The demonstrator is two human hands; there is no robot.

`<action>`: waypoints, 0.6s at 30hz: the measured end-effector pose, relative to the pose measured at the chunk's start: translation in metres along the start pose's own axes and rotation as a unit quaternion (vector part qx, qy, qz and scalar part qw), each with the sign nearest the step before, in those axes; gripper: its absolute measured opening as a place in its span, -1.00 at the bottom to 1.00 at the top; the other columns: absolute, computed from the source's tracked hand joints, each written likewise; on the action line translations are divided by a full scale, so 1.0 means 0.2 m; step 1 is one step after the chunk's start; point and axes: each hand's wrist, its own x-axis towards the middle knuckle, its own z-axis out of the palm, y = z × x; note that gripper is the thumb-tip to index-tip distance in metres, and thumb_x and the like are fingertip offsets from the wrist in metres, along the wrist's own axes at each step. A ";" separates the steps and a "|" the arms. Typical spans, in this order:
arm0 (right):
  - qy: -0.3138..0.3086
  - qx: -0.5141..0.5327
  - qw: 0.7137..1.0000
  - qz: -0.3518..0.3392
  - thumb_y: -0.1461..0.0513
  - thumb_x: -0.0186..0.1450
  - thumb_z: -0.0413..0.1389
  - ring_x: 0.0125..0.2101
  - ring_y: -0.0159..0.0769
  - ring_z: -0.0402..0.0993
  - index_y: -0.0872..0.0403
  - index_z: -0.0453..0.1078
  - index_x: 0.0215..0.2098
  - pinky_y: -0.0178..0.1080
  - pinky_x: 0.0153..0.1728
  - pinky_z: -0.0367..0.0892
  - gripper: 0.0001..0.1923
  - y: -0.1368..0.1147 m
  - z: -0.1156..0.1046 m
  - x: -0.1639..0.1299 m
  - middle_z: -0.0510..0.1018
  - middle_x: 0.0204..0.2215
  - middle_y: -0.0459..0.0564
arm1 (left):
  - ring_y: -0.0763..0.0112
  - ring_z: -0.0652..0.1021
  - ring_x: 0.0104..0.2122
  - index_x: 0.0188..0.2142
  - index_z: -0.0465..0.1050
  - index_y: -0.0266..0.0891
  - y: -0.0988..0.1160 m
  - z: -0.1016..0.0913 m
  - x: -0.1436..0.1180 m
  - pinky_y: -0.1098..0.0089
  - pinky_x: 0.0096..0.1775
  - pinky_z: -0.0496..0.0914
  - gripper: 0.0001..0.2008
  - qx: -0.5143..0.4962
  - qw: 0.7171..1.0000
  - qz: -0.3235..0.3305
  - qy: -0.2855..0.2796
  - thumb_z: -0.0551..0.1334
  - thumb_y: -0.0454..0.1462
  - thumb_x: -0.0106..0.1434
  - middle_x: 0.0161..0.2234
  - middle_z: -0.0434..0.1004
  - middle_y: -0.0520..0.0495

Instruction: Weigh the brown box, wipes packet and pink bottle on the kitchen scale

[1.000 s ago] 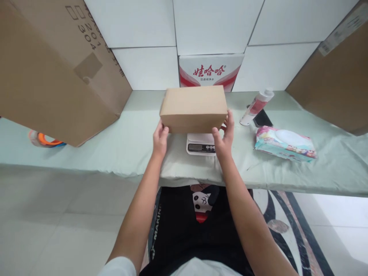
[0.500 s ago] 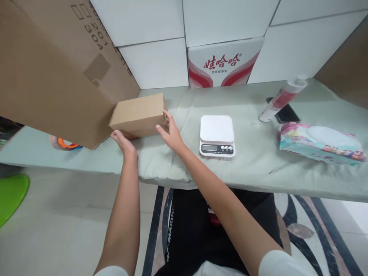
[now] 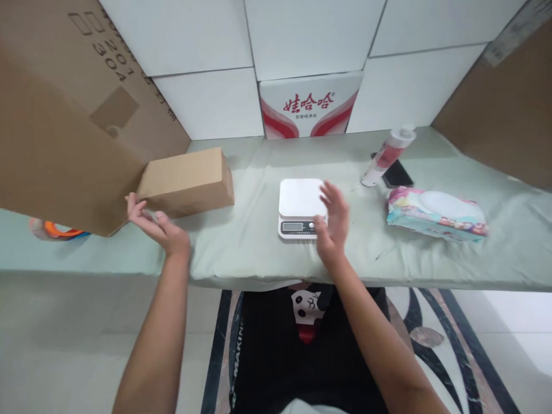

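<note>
**Both hands open, nothing held**

Neither hand grips anything. The left hand (image 3: 157,227) is spread, palm up, fingers loose, just in front of the near left corner of the one small plain brown cardboard box (image 3: 187,181); whether a fingertip touches it cannot be told. That box lies closed on the pale green cloth-covered table (image 3: 241,253), toward its left end, its left side against a large brown cardboard carton (image 3: 64,144) printed with numbers. The right hand (image 3: 332,221) is open and blurred, fingers apart, over the front right corner of the single white digital kitchen scale (image 3: 301,207), which sits bare at the middle of the table near its front edge.

Toward the right end lie one white bottle with a red label (image 3: 388,155), tilted, one dark flat phone (image 3: 397,172) just beside it, and one soft pack of wet wipes (image 3: 435,214), closed. At the back edge stands one white-and-red printed carton (image 3: 308,106). A second large brown carton (image 3: 504,121) fills the right corner. One orange-cored tape roll (image 3: 56,230) shows at the left edge.
</note>
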 end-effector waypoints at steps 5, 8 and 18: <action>0.170 -0.188 0.967 0.014 0.01 0.45 -0.01 0.41 0.03 0.24 -0.18 0.00 0.49 0.31 0.34 0.26 -0.32 0.27 -0.43 0.19 0.21 0.40 0.13 | 0.01 0.27 0.44 0.08 0.37 -0.12 0.15 0.21 -0.07 -0.11 0.47 0.10 -0.57 -0.089 0.966 0.130 -0.205 0.16 0.10 0.43 0.37 0.33 -0.12; 0.265 -0.234 0.935 0.037 0.02 0.44 -0.03 0.48 0.01 0.11 -0.08 -0.09 0.52 0.33 0.39 0.15 -0.26 0.51 -0.45 0.39 0.16 0.41 0.20 | 0.02 0.30 0.43 0.14 0.33 -0.20 0.29 0.48 -0.11 -0.07 0.45 0.14 -0.48 -0.163 0.946 0.130 -0.249 0.09 0.13 0.46 0.33 0.38 -0.23; 0.307 -0.190 0.930 0.064 0.11 0.28 0.09 0.34 -0.05 0.29 0.05 0.03 0.41 0.23 0.42 0.12 -0.23 0.98 -0.46 0.55 0.25 0.30 0.25 | 0.37 0.60 -0.36 0.02 0.33 -0.14 0.42 1.11 -0.24 0.35 -0.24 0.47 -0.47 -0.104 0.923 -0.113 -0.352 -0.24 0.09 0.53 -0.29 0.56 -0.06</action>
